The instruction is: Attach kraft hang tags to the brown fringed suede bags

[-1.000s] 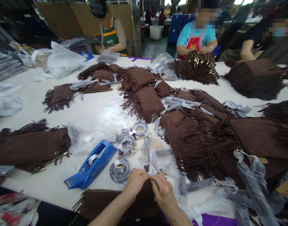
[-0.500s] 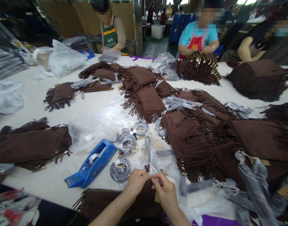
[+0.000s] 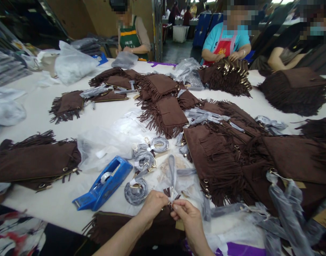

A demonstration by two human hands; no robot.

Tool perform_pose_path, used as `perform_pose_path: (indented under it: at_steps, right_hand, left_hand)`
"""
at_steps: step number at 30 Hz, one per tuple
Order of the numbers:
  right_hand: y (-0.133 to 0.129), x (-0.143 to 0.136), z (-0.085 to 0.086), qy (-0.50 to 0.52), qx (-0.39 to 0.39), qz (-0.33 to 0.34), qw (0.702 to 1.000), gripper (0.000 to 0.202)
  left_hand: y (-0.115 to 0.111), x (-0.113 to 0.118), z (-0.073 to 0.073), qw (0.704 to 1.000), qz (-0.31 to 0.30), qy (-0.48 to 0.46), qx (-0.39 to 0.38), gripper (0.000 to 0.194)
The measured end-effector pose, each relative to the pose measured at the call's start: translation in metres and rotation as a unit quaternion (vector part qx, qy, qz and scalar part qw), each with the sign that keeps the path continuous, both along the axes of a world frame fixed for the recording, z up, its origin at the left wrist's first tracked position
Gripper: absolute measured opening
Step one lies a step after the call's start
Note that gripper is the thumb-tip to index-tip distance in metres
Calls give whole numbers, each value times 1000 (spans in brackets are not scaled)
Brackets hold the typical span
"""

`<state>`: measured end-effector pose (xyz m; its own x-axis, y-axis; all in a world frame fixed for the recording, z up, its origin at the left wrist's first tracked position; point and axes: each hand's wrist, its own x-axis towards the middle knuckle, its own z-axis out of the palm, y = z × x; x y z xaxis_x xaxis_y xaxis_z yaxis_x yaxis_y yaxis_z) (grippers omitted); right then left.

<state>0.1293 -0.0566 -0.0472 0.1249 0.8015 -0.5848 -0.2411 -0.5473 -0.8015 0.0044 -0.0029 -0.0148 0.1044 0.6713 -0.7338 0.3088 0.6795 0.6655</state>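
Take the tape dispenser (image 3: pixel 105 185) as your landmark on the pale counter (image 3: pixel 58 199). To its right and a little nearer to you, your two hands meet over the edge of a brown fringed bag (image 3: pixel 112 225), which lies at the near edge of the counter, below the dispenser in your view and partly covered by your forearms. Your left hand (image 3: pixel 153 206) has its thumb and index fingers pressed together on a small piece (image 3: pixel 170 204) at the bag's upper edge; your right hand (image 3: pixel 188 215) pinches at the same spot from the other side, its fingertips just beside the left ones. The piece is too small and covered to tell exactly what it is. A plastic-wrapped strap (image 3: pixel 172 174) runs from that spot away from you, its loop well to the right of the dispenser. Between the dispenser and that strap sit the coiled straps (image 3: pixel 143 160), wrapped in plastic and with gold clips, and one single coil (image 3: pixel 135 191) lies just right of the dispenser. Left of the dispenser is a folded stack of brown bags (image 3: pixel 37 161); behind it spreads clear plastic (image 3: pixel 99 145); far to its right lies a large brown pile (image 3: pixel 216 153). Beyond the dispenser, across the counter, a person in a red apron (image 3: pixel 224 46) handles a fringed bundle (image 3: pixel 225 78).
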Motion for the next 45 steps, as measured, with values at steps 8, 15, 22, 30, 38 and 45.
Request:
perform_pose_path:
  at_steps: [8, 15, 22, 30, 38, 45]
  right_hand:
    - [1, 7, 12, 99, -14, -74, 992, 38]
    - [8, 6, 14, 109, -16, -87, 990, 43]
    - [9, 8, 13, 66, 18, -35, 997, 40]
    - [4, 12, 14, -30, 68, 18, 997, 41]
    - [8, 15, 13, -163, 184, 106, 964, 30]
    - [13, 16, 14, -106, 140, 46, 983, 35]
  left_hand:
    - [5, -5, -6, 997, -41, -41, 59, 20]
    - [0, -14, 6, 963, -189, -22, 192, 47]
    - [1, -14, 1, 951, -213, -39, 222, 31]
    - [6, -15, -10, 959, -185, -75, 202, 26]
    - [11, -12, -5, 965, -184, -80, 168, 29]
    - [14, -11, -5, 961, -199, -90, 168, 36]
